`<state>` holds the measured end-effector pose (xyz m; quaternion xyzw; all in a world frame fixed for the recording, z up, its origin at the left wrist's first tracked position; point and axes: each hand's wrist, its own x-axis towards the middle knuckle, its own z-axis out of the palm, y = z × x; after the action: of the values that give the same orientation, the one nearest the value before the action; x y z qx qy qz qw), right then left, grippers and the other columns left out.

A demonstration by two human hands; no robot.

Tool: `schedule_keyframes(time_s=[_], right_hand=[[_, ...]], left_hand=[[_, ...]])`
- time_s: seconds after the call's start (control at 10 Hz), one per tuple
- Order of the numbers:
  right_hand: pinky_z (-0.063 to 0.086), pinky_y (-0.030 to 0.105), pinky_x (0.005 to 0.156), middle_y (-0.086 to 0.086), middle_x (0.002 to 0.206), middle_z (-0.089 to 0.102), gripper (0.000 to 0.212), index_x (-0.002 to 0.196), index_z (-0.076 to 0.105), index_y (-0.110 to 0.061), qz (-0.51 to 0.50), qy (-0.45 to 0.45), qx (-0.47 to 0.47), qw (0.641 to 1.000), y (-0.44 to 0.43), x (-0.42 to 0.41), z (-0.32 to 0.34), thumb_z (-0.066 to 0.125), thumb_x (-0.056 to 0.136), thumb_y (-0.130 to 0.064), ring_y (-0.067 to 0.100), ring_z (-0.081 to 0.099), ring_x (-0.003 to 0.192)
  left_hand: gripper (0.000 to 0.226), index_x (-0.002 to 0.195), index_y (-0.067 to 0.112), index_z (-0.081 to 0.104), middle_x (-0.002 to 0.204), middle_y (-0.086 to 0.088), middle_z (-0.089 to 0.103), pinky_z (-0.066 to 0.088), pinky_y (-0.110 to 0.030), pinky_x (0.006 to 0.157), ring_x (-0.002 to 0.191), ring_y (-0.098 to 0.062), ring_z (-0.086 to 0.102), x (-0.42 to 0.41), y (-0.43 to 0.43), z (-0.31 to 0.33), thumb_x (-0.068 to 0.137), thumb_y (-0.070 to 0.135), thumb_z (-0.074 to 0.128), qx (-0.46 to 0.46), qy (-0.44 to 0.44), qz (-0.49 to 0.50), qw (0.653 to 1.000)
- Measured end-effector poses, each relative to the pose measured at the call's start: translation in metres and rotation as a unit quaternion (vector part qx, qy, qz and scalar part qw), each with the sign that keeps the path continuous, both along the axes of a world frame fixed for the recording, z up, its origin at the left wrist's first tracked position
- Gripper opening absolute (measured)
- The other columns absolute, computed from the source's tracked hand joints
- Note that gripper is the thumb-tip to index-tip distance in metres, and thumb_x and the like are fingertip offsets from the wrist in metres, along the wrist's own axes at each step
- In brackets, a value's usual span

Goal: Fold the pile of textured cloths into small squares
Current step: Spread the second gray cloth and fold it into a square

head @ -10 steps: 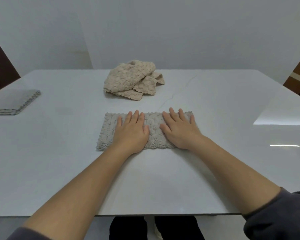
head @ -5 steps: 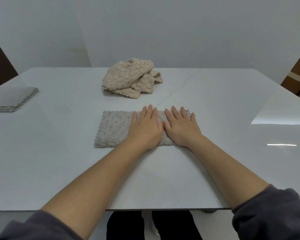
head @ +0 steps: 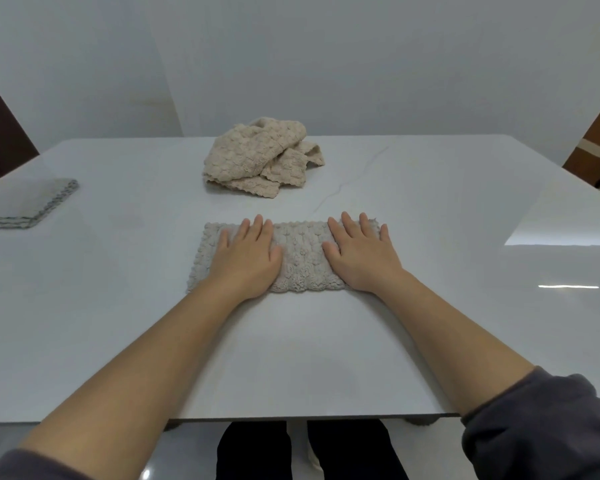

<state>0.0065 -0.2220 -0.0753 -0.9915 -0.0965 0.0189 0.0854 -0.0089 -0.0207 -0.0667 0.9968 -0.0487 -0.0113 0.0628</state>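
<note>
Grey cloth [head: 298, 252] lies folded into a long strip at table [head: 430, 209] centre, not yet a square. Left hand [head: 245, 258] and right hand [head: 361, 256] both flat, fingers spread, pressing it, gripping nothing. Beige pile [head: 257, 157] behind, unfolded, well apart. Folded stack [head: 25, 202] at far left, probably finished pieces; count unclear, cut off by frame edge. Most work remains. Cloth layers under palms hidden.

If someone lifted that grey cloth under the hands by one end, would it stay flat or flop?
The grey cloth would probably droop: the beige pile of similar bumpy fabric lies crumpled and slack. It looks light, lying thin under the left hand and right hand. On the glossy table it might slide easily.
</note>
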Motion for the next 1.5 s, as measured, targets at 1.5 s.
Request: schedule_keyframes(time_s=[1.5], right_hand=[[-0.004, 0.048, 0.121, 0.004, 0.164, -0.006, 0.063, 0.156, 0.0, -0.013, -0.02, 0.014, -0.005, 1.0, -0.01, -0.002, 0.0, 0.013, 0.103, -0.044, 0.02, -0.008, 0.15]], left_hand=[[0.059, 0.156, 0.018, 0.002, 0.163, 0.002, -0.004, -0.006, -0.051, 0.119, 0.149, -0.015, -0.004, -0.003, 0.038, -0.012, 0.101, 0.038, 0.012, -0.007, -0.005, 0.046, 0.999]])
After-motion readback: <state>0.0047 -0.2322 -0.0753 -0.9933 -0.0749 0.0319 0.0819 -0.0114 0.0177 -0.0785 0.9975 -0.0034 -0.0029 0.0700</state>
